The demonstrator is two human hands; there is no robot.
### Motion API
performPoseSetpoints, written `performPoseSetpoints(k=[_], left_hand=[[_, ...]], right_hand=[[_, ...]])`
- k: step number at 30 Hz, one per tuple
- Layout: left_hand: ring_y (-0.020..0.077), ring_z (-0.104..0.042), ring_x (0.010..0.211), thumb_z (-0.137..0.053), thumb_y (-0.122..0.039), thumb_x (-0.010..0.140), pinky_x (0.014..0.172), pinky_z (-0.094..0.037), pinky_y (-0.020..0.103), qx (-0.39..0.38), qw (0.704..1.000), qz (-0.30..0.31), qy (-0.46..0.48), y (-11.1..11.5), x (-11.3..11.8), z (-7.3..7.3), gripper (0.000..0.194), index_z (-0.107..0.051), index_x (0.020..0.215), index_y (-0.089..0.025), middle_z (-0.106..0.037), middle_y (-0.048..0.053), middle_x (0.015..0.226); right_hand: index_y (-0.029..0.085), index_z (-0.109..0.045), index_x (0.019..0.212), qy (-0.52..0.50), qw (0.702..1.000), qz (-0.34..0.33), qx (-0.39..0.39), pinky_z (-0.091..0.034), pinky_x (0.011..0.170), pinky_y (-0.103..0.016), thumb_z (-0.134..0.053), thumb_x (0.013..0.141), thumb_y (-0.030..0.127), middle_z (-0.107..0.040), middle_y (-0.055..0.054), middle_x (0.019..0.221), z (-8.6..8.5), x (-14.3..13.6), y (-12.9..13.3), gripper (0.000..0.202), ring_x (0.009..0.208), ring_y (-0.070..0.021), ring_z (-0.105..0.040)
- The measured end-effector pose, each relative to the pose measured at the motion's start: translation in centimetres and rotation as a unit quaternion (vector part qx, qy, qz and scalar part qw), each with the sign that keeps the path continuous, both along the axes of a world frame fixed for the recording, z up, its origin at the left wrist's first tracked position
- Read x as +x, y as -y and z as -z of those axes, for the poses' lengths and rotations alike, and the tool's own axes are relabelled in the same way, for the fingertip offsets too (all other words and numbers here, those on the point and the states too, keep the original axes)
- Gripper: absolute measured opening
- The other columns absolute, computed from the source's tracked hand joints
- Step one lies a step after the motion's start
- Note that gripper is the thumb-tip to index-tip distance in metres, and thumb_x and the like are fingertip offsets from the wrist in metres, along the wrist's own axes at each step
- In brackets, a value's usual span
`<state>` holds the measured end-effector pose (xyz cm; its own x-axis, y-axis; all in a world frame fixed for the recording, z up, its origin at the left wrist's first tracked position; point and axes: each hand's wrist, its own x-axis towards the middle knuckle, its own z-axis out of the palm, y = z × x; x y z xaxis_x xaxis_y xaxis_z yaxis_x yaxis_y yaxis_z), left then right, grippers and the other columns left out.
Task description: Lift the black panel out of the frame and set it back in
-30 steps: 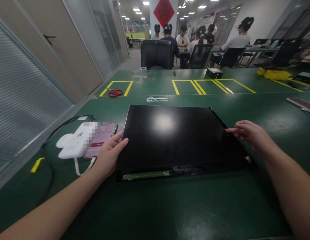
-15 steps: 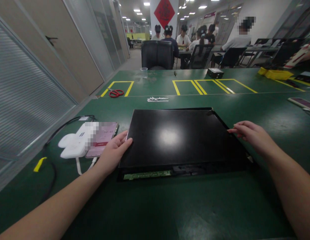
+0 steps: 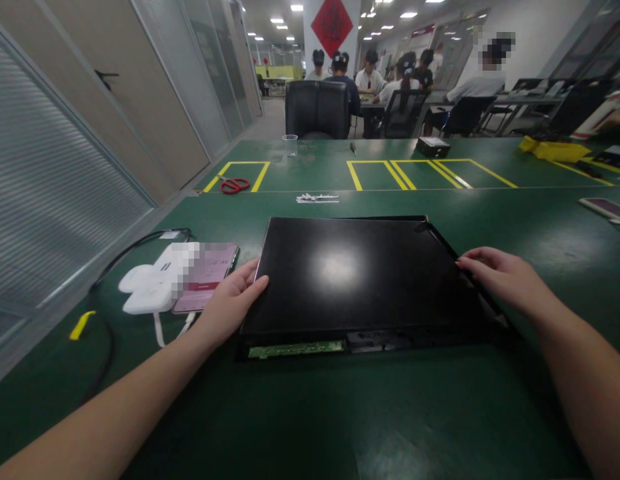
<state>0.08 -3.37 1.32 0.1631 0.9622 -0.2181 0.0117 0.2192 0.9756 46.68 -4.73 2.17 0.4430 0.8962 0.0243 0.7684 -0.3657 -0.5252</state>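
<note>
A flat black display panel (image 3: 370,273) lies over a black backing frame (image 3: 433,230), whose rim shows along the far and right sides. Below the panel's near edge a narrow green circuit board (image 3: 296,349) is exposed. My left hand (image 3: 235,293) grips the panel's left edge, thumb on top and fingers underneath, partly hidden. At the right edge my right hand (image 3: 500,273) is closed in a pinch, its fingertips on the panel's rim beside the frame.
Left of the panel are a phone (image 3: 210,277), a white charger (image 3: 157,280) and a black cable (image 3: 110,340). Farther back lie red-handled scissors (image 3: 235,185), white scraps (image 3: 317,198), a plastic cup (image 3: 290,145) and a black box (image 3: 433,147). Several people sit beyond the green table (image 3: 310,420).
My right hand has turned slightly and moved a little toward me, its fingers now pinched closer at the panel's right edge. The left hand keeps its hold.
</note>
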Motion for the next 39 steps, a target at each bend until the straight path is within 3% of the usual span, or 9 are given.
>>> performPoseSetpoints(k=[14, 27, 39], left_hand=[[0.0331, -0.076, 0.106, -0.077, -0.047, 0.08, 0.094, -0.059, 0.045, 0.064, 0.994, 0.005, -0.086, -0.04, 0.3, -0.2, 0.066, -0.064, 0.136, -0.016, -0.08, 0.011, 0.118], [0.0317, -0.077, 0.102, -0.077, -0.047, 0.081, 0.082, -0.062, 0.04, 0.048, 0.997, 0.014, -0.054, -0.03, 0.18, 0.09, 0.068, -0.061, 0.14, -0.017, -0.08, 0.012, 0.116], [0.0329, -0.076, 0.105, -0.076, -0.047, 0.082, 0.088, -0.062, 0.044, 0.059, 0.995, 0.007, -0.076, 0.06, 0.19, -0.07, 0.066, -0.062, 0.139, -0.018, -0.08, 0.011, 0.115]], right_hand=[[0.025, -0.076, 0.091, -0.014, 1.0, -0.015, -0.001, -0.048, 0.082, -0.041, -0.056, 0.063, 0.061, -0.078, -0.008, 0.091, -0.02, -0.11, 0.35, 0.05, 0.09, -0.0304, -0.069], [0.026, -0.076, 0.09, 0.017, 1.0, -0.015, -0.02, -0.047, 0.08, -0.041, -0.055, 0.064, 0.06, -0.077, -0.006, 0.087, -0.1, -0.03, 0.24, 0.047, 0.086, -0.0295, -0.069], [0.027, -0.076, 0.09, 0.025, 0.999, 0.0, -0.023, -0.048, 0.077, -0.04, -0.056, 0.066, 0.058, -0.075, -0.005, 0.081, -0.64, -0.59, 0.43, 0.044, 0.082, -0.0291, -0.069]])
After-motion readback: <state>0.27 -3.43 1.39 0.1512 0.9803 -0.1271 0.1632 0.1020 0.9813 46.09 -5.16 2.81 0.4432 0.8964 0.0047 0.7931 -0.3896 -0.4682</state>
